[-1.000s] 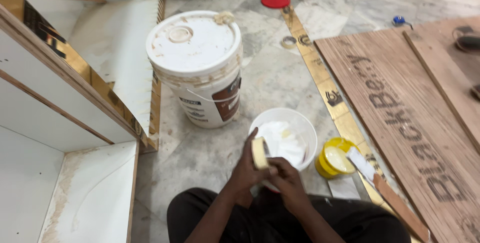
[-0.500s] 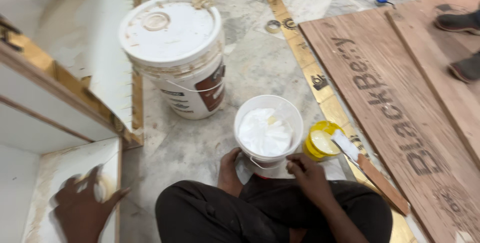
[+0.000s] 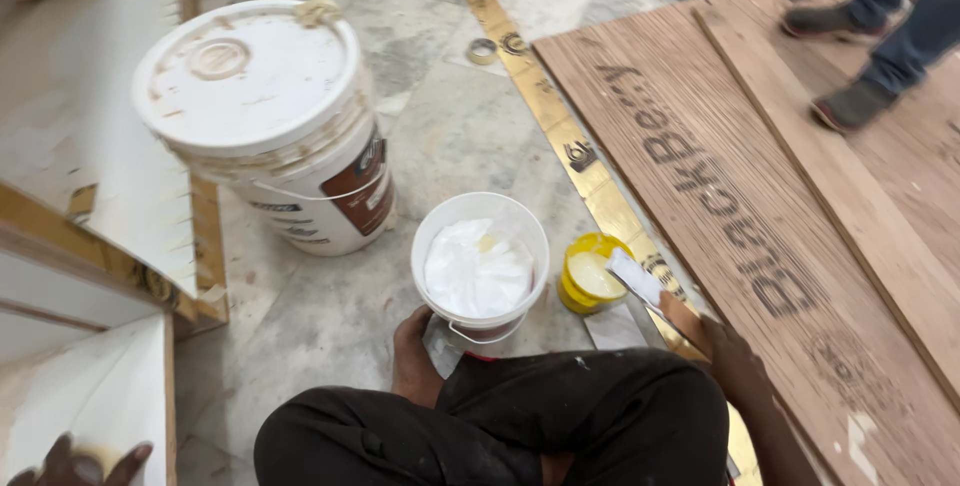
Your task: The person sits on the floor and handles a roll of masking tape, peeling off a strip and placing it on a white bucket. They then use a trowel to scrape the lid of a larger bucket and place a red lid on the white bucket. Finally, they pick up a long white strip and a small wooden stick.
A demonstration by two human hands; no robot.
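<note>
Head view: two buckets, one large lidded bucket point(image 3: 262, 126) and one small open tub of white paste point(image 3: 481, 268), plus one yellow tin point(image 3: 590, 276). My right hand point(image 3: 728, 356) grips a putty knife point(image 3: 655, 301) beside it. My left hand point(image 3: 75, 464), fingers spread, presses the white panel point(image 3: 100, 416). Marble floor point(image 3: 450, 116); plywood sheets point(image 3: 760, 216) at right.

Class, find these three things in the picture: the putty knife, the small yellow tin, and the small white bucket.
putty knife point(image 3: 633, 275), head view, on its pale blade.
small yellow tin point(image 3: 590, 276), head view, on the pale paste inside.
small white bucket point(image 3: 428, 231), head view, on its left rim.
</note>
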